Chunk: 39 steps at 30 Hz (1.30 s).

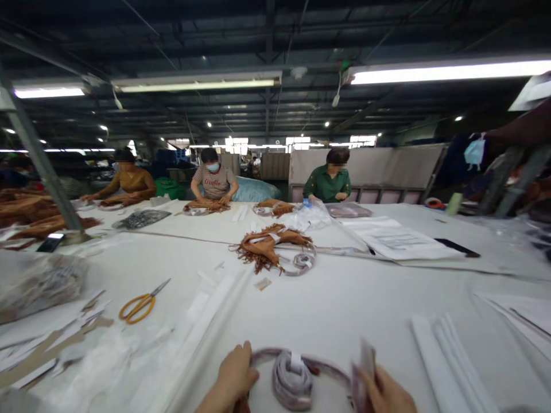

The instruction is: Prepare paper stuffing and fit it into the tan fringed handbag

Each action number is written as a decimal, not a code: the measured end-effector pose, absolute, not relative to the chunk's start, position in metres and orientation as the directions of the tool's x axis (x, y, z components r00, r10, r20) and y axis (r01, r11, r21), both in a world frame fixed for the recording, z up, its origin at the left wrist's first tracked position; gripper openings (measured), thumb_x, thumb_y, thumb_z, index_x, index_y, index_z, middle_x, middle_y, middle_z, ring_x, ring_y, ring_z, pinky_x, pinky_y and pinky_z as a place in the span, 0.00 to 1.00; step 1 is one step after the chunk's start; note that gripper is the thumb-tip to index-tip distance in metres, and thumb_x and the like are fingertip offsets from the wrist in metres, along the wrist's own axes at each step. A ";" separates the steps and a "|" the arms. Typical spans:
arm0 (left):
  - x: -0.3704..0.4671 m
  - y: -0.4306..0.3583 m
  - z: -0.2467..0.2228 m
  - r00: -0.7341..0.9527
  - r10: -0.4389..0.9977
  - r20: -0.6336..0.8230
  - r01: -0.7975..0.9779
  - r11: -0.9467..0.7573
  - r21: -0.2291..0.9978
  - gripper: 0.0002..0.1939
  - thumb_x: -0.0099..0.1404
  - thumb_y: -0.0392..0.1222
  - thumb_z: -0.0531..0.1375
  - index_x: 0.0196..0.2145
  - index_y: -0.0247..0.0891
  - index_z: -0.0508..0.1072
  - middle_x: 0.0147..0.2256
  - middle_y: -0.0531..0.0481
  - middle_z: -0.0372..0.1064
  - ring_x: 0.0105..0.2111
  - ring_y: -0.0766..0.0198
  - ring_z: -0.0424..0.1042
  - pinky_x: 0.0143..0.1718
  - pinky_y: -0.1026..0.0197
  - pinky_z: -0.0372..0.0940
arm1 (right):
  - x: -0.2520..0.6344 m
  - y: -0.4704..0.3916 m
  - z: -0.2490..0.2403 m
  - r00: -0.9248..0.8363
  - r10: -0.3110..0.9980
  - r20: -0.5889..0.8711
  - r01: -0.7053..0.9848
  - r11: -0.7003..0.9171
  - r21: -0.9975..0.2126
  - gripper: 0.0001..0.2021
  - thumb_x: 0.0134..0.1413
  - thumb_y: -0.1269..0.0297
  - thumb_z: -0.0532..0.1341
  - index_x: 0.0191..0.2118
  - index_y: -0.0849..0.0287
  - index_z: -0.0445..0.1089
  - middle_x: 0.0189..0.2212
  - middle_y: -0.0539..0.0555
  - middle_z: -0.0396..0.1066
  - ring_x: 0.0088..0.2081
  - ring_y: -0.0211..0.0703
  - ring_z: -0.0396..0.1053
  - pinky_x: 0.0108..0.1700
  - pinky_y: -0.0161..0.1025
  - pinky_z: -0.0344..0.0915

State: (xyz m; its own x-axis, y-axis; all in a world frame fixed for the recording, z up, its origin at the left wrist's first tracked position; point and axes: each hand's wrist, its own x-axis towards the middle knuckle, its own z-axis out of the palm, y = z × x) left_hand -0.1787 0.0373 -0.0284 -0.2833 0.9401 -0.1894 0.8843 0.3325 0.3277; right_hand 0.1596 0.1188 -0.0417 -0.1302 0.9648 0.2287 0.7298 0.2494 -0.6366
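Note:
On the white table in front of me lies a coiled greyish-mauve strap [293,381] with a small white band at its top. My left hand [235,376] is at the left end of the strap, its fingers closed around that end beside some brown material. To the right, my right hand [385,390] pinches a small flat, blurred piece [368,358] beside the strap's other end. Farther up the table sits a brown fringed fabric bundle [267,244], with another coiled strap [303,262] against its right side.
Yellow-handled scissors [138,308], paper scraps [55,350] and a plastic bag [41,284] lie at left. White folded strips [447,367] are at right. Behind them are papers [400,238] and a dark phone-like object [457,248]. Three people work across the table.

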 end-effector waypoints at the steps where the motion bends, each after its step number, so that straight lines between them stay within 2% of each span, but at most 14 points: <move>1: -0.182 0.036 -0.030 -0.289 0.937 -0.196 0.879 0.341 0.333 0.21 0.54 0.38 0.57 0.48 0.34 0.67 0.46 0.37 0.69 0.46 0.51 0.70 0.46 0.55 0.62 | 0.169 0.118 -0.033 0.038 0.958 0.283 0.760 0.156 -0.631 0.31 0.54 0.44 0.46 0.49 0.66 0.67 0.34 0.65 0.75 0.40 0.62 0.73 0.44 0.53 0.69; 3: -0.186 0.035 -0.033 -0.281 0.936 -0.211 0.871 0.340 0.354 0.16 0.55 0.39 0.57 0.43 0.34 0.69 0.43 0.38 0.70 0.44 0.51 0.71 0.44 0.56 0.62 | 0.181 0.116 -0.017 0.215 0.849 0.483 0.826 0.106 -0.554 0.38 0.54 0.43 0.46 0.58 0.74 0.57 0.46 0.73 0.69 0.49 0.68 0.68 0.50 0.60 0.64; 5: -0.186 0.036 -0.034 -0.248 0.946 -0.208 0.863 0.313 0.396 0.10 0.57 0.40 0.56 0.37 0.36 0.69 0.41 0.40 0.71 0.43 0.53 0.71 0.43 0.57 0.62 | 0.180 0.114 -0.007 0.101 0.836 0.540 0.806 0.249 -0.537 0.34 0.56 0.45 0.48 0.59 0.69 0.57 0.49 0.71 0.68 0.50 0.62 0.68 0.52 0.57 0.63; 9: -0.171 0.034 -0.017 -0.145 0.977 -0.156 0.828 0.206 0.522 0.05 0.64 0.42 0.51 0.33 0.40 0.64 0.33 0.49 0.72 0.36 0.61 0.72 0.38 0.63 0.61 | 0.151 0.114 0.004 -0.381 0.867 0.321 0.612 0.497 -0.616 0.26 0.54 0.51 0.55 0.54 0.62 0.65 0.49 0.64 0.71 0.50 0.54 0.68 0.54 0.51 0.63; 11: -0.161 0.025 0.006 -0.098 0.991 -0.086 0.776 0.131 0.617 0.07 0.66 0.43 0.48 0.31 0.42 0.61 0.28 0.53 0.69 0.29 0.65 0.71 0.33 0.65 0.60 | 0.139 0.116 0.013 -0.479 0.855 0.201 0.567 0.476 -0.673 0.31 0.49 0.51 0.60 0.57 0.62 0.62 0.50 0.63 0.71 0.49 0.54 0.68 0.54 0.50 0.62; 14: -0.148 0.004 0.056 -0.096 0.987 0.131 0.651 -0.038 0.759 0.08 0.66 0.44 0.49 0.29 0.42 0.58 0.22 0.58 0.63 0.22 0.68 0.65 0.27 0.67 0.57 | 0.136 0.114 0.036 -0.541 0.840 0.037 0.516 0.366 -0.774 0.29 0.49 0.50 0.60 0.55 0.62 0.65 0.37 0.56 0.76 0.37 0.48 0.71 0.43 0.43 0.67; 17: -0.137 -0.020 0.108 -0.139 0.960 0.243 0.529 -0.136 0.838 0.09 0.67 0.47 0.49 0.31 0.42 0.58 0.18 0.61 0.57 0.18 0.68 0.61 0.22 0.67 0.54 | 0.146 0.094 0.065 -0.614 0.789 0.030 0.481 0.404 -0.778 0.21 0.52 0.50 0.58 0.45 0.60 0.72 0.32 0.52 0.74 0.34 0.45 0.69 0.38 0.38 0.65; 20: -0.131 -0.043 0.149 -0.125 0.951 0.281 0.421 -0.206 0.883 0.12 0.67 0.51 0.50 0.32 0.42 0.57 0.17 0.62 0.54 0.15 0.69 0.59 0.18 0.69 0.53 | 0.157 0.061 0.092 -0.692 0.715 0.098 0.437 0.522 -0.732 0.13 0.51 0.54 0.61 0.36 0.59 0.72 0.30 0.48 0.71 0.32 0.41 0.66 0.34 0.34 0.61; 23: -0.128 -0.068 0.183 -0.117 0.911 0.396 0.424 -0.314 0.850 0.12 0.66 0.51 0.52 0.31 0.41 0.57 0.18 0.63 0.52 0.15 0.72 0.55 0.18 0.71 0.51 | 0.164 0.028 0.124 -0.561 0.785 0.263 0.425 0.545 -0.723 0.14 0.52 0.54 0.58 0.24 0.59 0.65 0.19 0.44 0.59 0.23 0.35 0.56 0.26 0.33 0.55; 25: -0.129 -0.092 0.207 -0.112 0.864 0.490 0.475 -0.386 0.790 0.11 0.66 0.48 0.53 0.30 0.40 0.58 0.19 0.63 0.51 0.16 0.74 0.53 0.19 0.71 0.50 | 0.169 0.004 0.154 -0.408 0.814 0.414 0.382 0.564 -0.732 0.16 0.54 0.52 0.57 0.22 0.58 0.63 0.17 0.44 0.55 0.21 0.34 0.53 0.24 0.33 0.53; 28: -0.132 -0.137 0.245 -0.123 0.767 0.629 0.511 -0.495 0.703 0.10 0.65 0.47 0.57 0.32 0.39 0.61 0.20 0.62 0.52 0.17 0.74 0.52 0.20 0.71 0.51 | 0.180 -0.037 0.209 -0.302 0.741 0.600 0.302 0.671 -0.678 0.16 0.54 0.49 0.59 0.26 0.57 0.64 0.16 0.44 0.55 0.19 0.34 0.54 0.21 0.32 0.53; 31: -0.139 -0.174 0.269 -0.142 0.647 0.749 0.499 -0.607 0.619 0.12 0.62 0.49 0.60 0.34 0.38 0.64 0.22 0.59 0.59 0.20 0.71 0.59 0.22 0.69 0.55 | 0.183 -0.072 0.256 -0.205 0.597 0.775 0.270 0.796 -0.542 0.16 0.54 0.49 0.60 0.26 0.56 0.63 0.15 0.44 0.57 0.17 0.35 0.56 0.19 0.33 0.52; 36: -0.151 -0.174 0.277 -0.111 0.609 0.786 0.492 -0.653 0.576 0.19 0.66 0.53 0.55 0.24 0.38 0.61 0.20 0.56 0.60 0.22 0.69 0.63 0.24 0.68 0.58 | 0.169 -0.081 0.290 -0.177 0.444 0.878 0.305 0.873 -0.380 0.21 0.56 0.45 0.58 0.22 0.56 0.60 0.16 0.44 0.54 0.19 0.34 0.54 0.20 0.32 0.51; 39: -0.146 -0.176 0.289 -0.133 0.538 0.832 0.551 -0.657 0.513 0.20 0.66 0.54 0.54 0.23 0.38 0.61 0.19 0.56 0.61 0.21 0.70 0.62 0.24 0.68 0.58 | 0.167 -0.081 0.297 -0.159 0.414 0.896 0.359 0.870 -0.338 0.23 0.56 0.45 0.57 0.20 0.57 0.58 0.16 0.44 0.53 0.19 0.33 0.54 0.20 0.32 0.50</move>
